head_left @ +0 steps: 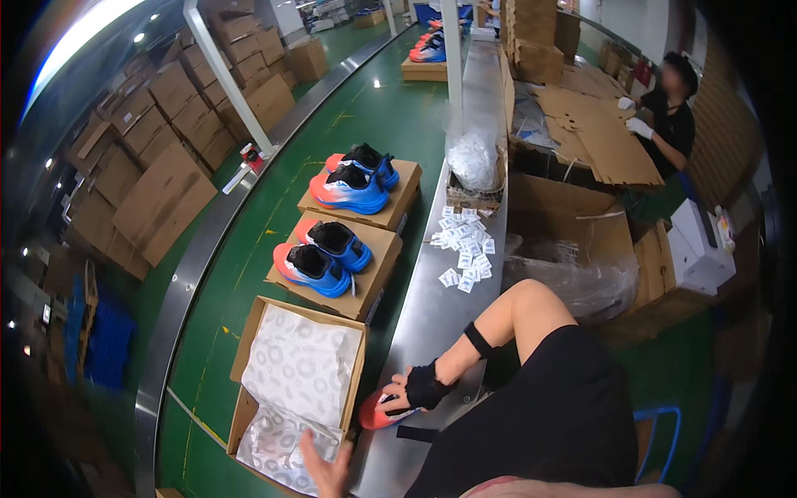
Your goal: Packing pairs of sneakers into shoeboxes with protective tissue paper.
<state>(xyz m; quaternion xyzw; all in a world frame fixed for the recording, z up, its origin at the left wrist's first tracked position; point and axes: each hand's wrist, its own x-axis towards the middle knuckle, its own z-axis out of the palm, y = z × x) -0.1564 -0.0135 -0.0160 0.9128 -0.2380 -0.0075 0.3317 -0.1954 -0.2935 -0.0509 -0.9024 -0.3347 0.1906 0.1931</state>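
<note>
My right hand, in a black fingerless wrist wrap, grips an orange-red sneaker on the steel ledge; my hand covers much of the shoe. At the lower edge, my left hand is held open, thumb and fingers apart, over the near side of an open shoebox. White patterned tissue paper lines that box and lies spread inside it. Just beyond stands a closed box carrying a pair of orange and blue sneakers. Behind it, a second box bears another such pair.
Green conveyor belt runs away from me between metal rails. Small white packets lie scattered on the ledge, near a tray with a clear plastic bag. Cartons are stacked at left. A gloved co-worker handles cardboard at right.
</note>
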